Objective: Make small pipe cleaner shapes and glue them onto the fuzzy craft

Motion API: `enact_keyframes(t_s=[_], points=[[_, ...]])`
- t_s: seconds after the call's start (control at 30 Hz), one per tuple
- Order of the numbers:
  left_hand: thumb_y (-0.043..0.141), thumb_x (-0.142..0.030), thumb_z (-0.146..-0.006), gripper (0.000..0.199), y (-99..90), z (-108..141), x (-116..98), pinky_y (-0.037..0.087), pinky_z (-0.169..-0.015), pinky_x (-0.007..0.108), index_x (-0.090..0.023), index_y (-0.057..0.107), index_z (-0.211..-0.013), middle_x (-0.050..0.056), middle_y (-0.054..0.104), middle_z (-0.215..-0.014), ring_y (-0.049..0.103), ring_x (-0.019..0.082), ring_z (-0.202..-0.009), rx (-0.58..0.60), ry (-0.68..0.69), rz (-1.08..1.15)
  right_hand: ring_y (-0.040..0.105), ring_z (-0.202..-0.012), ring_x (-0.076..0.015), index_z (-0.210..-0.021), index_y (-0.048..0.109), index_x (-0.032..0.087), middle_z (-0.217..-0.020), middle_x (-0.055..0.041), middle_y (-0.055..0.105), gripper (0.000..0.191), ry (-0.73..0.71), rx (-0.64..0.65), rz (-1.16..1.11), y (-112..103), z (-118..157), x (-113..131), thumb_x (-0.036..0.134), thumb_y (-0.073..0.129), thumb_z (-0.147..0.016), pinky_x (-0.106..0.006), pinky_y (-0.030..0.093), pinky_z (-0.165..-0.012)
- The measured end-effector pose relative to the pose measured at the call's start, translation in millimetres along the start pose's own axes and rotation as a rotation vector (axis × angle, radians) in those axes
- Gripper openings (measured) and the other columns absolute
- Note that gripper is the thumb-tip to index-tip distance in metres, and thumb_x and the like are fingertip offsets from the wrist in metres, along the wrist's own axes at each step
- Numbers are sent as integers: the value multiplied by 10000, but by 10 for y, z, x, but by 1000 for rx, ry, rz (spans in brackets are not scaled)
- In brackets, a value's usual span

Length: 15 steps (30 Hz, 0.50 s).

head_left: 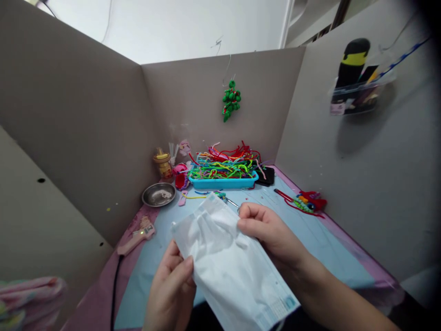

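A flat white packet (230,262) with pale blue printed ends and a wrinkled surface is held up above the near part of the table. My left hand (174,282) pinches its left edge between thumb and fingers. At the upper right edge, my right hand (267,227) grips it with curled fingers. What is inside the packet does not show. Just beyond its top edge lie a small crocheted piece (219,195) and a metal crochet hook (232,202), partly hidden by the packet and my right hand.
Behind stands a blue tray (223,183) heaped with coloured cords. To the left are a metal dish (159,195), a bottle (163,164) and a pink corded device (138,236). Crochet work (306,201) lies right. Grey partitions (193,101) enclose the table.
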<state>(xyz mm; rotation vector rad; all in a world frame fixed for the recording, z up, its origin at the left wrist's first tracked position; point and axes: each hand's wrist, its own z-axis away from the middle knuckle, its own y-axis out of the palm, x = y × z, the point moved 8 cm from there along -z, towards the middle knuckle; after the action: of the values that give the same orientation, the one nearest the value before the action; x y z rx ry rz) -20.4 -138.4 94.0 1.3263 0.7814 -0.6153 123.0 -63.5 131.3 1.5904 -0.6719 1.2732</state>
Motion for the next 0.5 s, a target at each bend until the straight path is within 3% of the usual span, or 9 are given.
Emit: enact_keyframes(t_s=[0.5], points=[[680,-221,-677,501,-56,19,10,489,-750,340,-231,550,-1161,85,669,-958,629,260,-870,-47,6,-39,333,-409,-45,-591,443,179,-475,76,412,249,-7,27,38,27,-4,-10,291,665,-613,-172,255,-390]])
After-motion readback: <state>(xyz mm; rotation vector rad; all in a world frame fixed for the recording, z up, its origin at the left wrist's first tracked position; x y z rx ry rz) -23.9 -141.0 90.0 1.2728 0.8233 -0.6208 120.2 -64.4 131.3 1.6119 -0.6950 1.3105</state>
